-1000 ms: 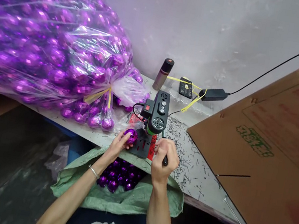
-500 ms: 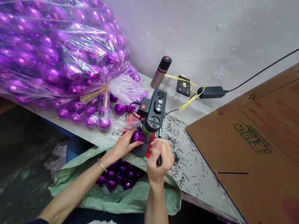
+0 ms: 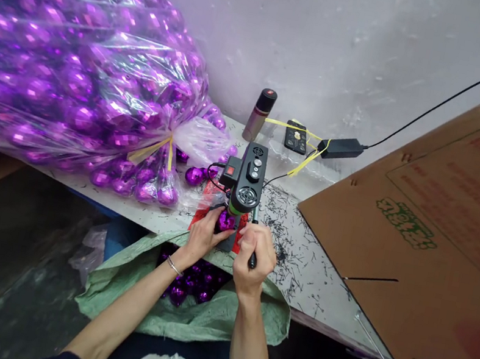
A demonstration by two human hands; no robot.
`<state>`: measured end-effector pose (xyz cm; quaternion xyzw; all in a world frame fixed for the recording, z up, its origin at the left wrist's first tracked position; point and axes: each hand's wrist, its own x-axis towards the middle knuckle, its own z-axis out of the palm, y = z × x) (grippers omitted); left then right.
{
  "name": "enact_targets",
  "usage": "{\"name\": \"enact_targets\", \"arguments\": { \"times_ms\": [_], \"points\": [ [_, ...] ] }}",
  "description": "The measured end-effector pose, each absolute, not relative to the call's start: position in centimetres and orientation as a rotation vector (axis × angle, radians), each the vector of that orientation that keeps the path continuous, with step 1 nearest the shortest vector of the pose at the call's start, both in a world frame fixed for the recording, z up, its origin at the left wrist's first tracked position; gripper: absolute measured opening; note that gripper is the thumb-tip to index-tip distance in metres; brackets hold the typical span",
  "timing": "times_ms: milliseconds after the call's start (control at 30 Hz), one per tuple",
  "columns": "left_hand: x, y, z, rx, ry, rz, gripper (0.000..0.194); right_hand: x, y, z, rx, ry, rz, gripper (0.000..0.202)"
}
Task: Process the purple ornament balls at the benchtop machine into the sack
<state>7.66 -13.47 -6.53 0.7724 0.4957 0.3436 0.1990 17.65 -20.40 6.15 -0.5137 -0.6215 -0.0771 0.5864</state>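
Under the head of a small black bench machine (image 3: 252, 175) sits a shiny purple ball (image 3: 226, 220). My left hand (image 3: 203, 236), with a bracelet at its wrist, grips this ball between thumb and fingers. The fingers of my right hand (image 3: 257, 255) are wrapped round the black-ended lever (image 3: 252, 261) at the machine's right side. A red sheet (image 3: 199, 215) lies beneath the machine's base. Below my hands, an open green sack (image 3: 131, 296) holds many purple balls (image 3: 198, 280).
A large clear bag of purple balls (image 3: 64, 68) fills the left. Behind the machine are a bottle (image 3: 259, 115), a phone (image 3: 295, 137) and a black adapter (image 3: 342, 148). Black scraps litter the table (image 3: 315, 279). A cardboard box (image 3: 434, 238) leans at right.
My left hand and the purple ball have shifted slightly right, further under the machine head. My right hand, still round the lever, has moved slightly left.
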Motion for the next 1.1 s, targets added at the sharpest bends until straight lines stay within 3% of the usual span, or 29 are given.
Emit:
{"name": "enact_targets", "arguments": {
  "times_ms": [467,1100],
  "points": [
    [7.5,-13.3,-6.4,2.074,1.351,0.921,0.058,17.4,-19.7,1.0,-1.100,-1.393,-0.252,0.025],
    [7.4,-13.2,-6.7,2.066,1.313,0.912,0.059,17.6,-19.4,-1.0,-1.083,-1.360,-0.265,0.027]
  ]
}}
